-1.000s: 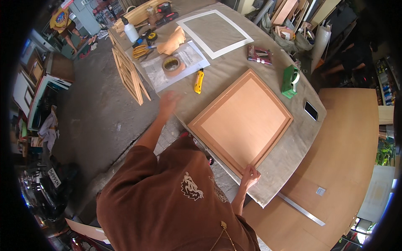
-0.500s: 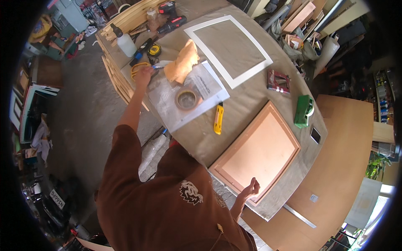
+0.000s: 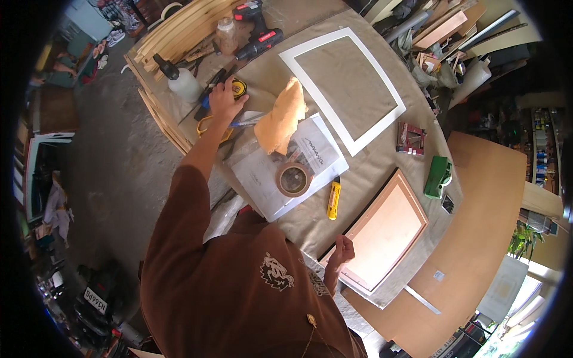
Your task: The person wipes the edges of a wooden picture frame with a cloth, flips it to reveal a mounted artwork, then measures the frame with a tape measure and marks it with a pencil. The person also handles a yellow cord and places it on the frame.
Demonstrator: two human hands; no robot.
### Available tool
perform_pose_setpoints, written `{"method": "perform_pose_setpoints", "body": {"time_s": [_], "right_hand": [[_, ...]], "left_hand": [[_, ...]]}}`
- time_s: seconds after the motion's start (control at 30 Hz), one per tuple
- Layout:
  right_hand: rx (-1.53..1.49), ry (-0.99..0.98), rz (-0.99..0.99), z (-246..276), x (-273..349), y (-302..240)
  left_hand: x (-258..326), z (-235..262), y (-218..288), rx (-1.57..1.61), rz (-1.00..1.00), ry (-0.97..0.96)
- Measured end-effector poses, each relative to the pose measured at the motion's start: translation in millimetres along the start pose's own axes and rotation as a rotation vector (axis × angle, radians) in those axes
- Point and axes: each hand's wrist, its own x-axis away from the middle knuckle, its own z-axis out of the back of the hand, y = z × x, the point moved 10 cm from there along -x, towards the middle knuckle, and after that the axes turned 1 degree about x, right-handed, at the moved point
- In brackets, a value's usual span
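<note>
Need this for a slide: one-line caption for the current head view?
Left hand at a yellow-and-black tape measure, right hand by a wood-framed panel, over a cloth-covered table.

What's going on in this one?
Someone in a brown shirt is at a cloth-covered table. The left hand is at the yellow tape measure; its grip is unclear. The right hand, curled, is over the near left part of a framed wooden panel, contact unclear. A yellow cutter lies between panel and tape roll.
</note>
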Motion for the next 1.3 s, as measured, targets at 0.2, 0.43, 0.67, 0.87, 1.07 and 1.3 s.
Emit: {"method": "perform_pose_setpoints", "body": {"time_s": [0.2, 0.43, 0.67, 0.87, 1.07, 1.3], "right_hand": [[-0.114, -0.138, 0.038, -61.1, -14.8, -86.1], [-1.079, -0.710, -0.488, -207.2, 5.1, -151.8], [-0.991, -0.739, -0.695, -181.9, 17.1, -87.7], [-1.033, -0.574, -0.797, -117.2, 39.7, -60.0], [-0.951, -0.438, -0.984, -79.5, 58.3, 4.5], [-0.322, -0.517, -0.848, -81.0, 49.9, 66.8]], "left_hand": [[46.9, 81.2, 74.1, 0.888, 0.131, -0.208], [92.1, 104.5, 196.0, 1.127, -0.598, -0.545], [-123.1, -3.7, -118.4, 0.419, 0.321, 0.523], [-171.5, -39.5, -126.9, -0.279, 0.365, 0.141], [-207.0, -78.3, -167.8, -0.514, 0.164, -0.219], [-229.7, -97.5, -201.4, -0.661, 0.099, -0.118]]}}
